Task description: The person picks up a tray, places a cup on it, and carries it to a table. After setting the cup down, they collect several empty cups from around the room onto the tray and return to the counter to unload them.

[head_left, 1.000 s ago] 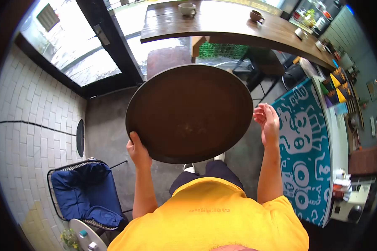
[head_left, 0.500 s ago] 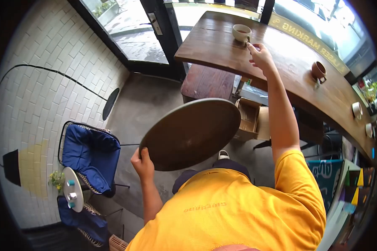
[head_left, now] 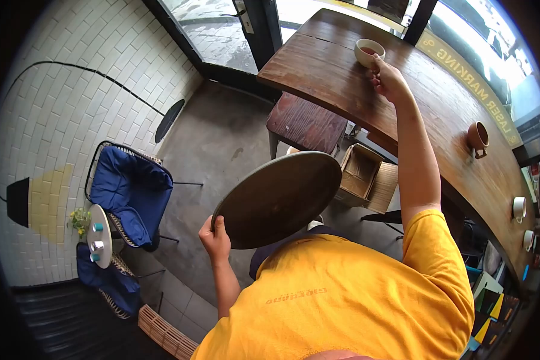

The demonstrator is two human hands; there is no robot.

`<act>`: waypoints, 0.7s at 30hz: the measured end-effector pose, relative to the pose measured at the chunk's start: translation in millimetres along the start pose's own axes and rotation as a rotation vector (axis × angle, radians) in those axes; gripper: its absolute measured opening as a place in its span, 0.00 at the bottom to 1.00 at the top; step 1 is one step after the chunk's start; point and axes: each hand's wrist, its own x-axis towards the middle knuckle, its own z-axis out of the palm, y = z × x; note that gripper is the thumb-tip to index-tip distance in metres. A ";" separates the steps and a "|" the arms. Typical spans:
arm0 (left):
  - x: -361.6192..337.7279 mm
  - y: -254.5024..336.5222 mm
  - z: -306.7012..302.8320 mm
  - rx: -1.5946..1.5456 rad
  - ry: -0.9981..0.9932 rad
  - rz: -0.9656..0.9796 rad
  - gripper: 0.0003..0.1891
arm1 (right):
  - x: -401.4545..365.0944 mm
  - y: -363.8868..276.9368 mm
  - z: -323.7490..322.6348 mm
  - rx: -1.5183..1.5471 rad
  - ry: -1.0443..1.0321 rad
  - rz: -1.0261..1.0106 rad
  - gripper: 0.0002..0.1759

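My left hand grips a round dark serving tray at its left edge, thumb on the near face. The tray is tilted up in front of my body. With my right arm stretched out over the wooden counter, my right hand pinches at the near side of a cream cup, where its handle was seen. Reddish-brown liquid shows inside the cup. Behind the tray's top rim, a small whitish thing peeks out, mostly hidden.
Farther right along the counter are a brown mug and two white cups, one of them a white cup with a handle. A wooden stool and an open cardboard box stand below. Blue-cushioned chairs flank a small round table at left.
My right hand has moved from just beside the cup's handle to closing on it. The tray has tilted slightly with my left hand, and the whole view has shifted.
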 end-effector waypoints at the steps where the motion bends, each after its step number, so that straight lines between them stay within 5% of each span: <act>1: 0.2 -1.2 -0.2 -0.002 0.000 -0.007 0.25 | -4.1 1.1 2.1 0.002 0.027 -0.036 0.23; 10: 9.0 -12.9 -43.1 0.023 0.075 -0.006 0.24 | -120.3 -14.3 56.5 0.114 -0.144 -0.129 0.21; 13: 10.3 -31.4 -74.8 0.044 0.071 -0.037 0.23 | -149.7 9.3 80.7 0.152 -0.309 -0.120 0.21; 21: 6.0 -85.0 -157.9 0.187 0.102 -0.131 0.26 | -203.4 138.1 162.0 0.179 -0.369 0.165 0.19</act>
